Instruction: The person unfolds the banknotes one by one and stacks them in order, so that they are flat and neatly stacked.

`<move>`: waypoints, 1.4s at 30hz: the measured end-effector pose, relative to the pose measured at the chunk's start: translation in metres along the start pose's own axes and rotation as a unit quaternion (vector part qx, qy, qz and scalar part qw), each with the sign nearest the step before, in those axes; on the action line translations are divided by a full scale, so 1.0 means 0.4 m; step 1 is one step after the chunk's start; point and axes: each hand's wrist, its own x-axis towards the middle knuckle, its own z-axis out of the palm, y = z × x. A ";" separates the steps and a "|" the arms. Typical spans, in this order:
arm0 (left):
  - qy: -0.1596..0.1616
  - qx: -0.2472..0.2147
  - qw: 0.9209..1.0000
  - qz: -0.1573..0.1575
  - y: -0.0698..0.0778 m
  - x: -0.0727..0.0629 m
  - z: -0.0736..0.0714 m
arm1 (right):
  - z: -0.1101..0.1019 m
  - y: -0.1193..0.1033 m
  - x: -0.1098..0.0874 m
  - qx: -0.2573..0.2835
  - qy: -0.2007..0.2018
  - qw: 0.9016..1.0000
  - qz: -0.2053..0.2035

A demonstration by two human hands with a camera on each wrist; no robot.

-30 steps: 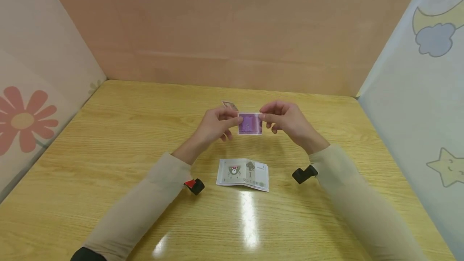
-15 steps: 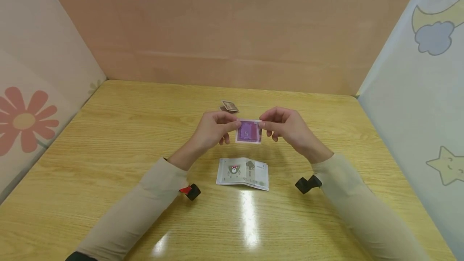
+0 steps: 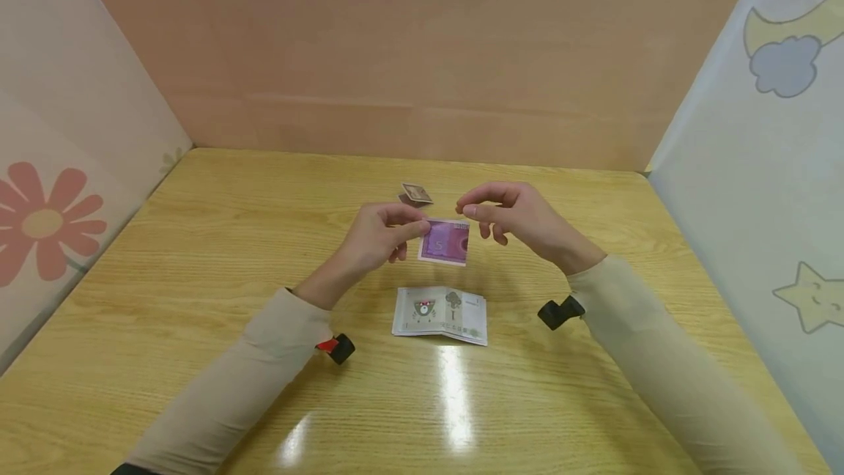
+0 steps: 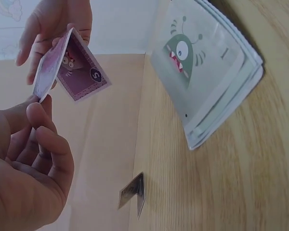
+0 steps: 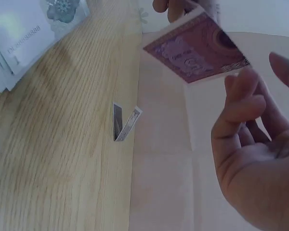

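My left hand (image 3: 377,238) pinches a purple play banknote (image 3: 445,242), marked with a 5, by its left edge above the table. In the left wrist view the banknote (image 4: 85,72) is folded in half, its two flaps standing apart, with a cartoon figure inside. Just off its upper right corner is my right hand (image 3: 517,220), bent fingers holding nothing; thumb and forefinger stand apart in the right wrist view. Below both hands lies a stack of pale play banknotes (image 3: 422,317), creased across the middle. Its top note bears a green one-eyed monster (image 4: 185,55) and a 1.
A small brown folded banknote (image 3: 417,193) stands tented on the wooden table (image 3: 264,240), beyond the left hand. A peach-coloured backdrop (image 3: 415,57) rises at the back. Patterned side panels (image 3: 758,189) flank the table.
Both hands lowered the purple banknote slightly toward me, uncovering the brown one. My right hand then let go of its right edge and rose, while the left drew it slightly left.
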 end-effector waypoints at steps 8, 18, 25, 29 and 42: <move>-0.012 -0.004 1.000 0.015 -0.005 -0.003 -0.011 | 0.006 -0.012 0.018 -0.032 -0.038 0.999 0.006; 0.038 -0.020 0.999 0.030 -0.011 -0.009 -0.029 | -0.037 0.002 -0.013 -0.086 -0.017 0.996 0.028; 0.043 -0.016 0.998 0.032 -0.018 -0.015 -0.038 | -0.055 0.007 -0.039 -0.117 -0.001 0.992 0.042; 0.034 -0.012 0.999 0.035 -0.023 -0.021 -0.041 | -0.056 0.006 -0.045 -0.123 0.002 0.991 0.046; -0.021 0.064 0.998 -0.002 -0.046 -0.058 -0.054 | -0.024 0.036 -0.074 -0.127 -0.029 0.989 0.063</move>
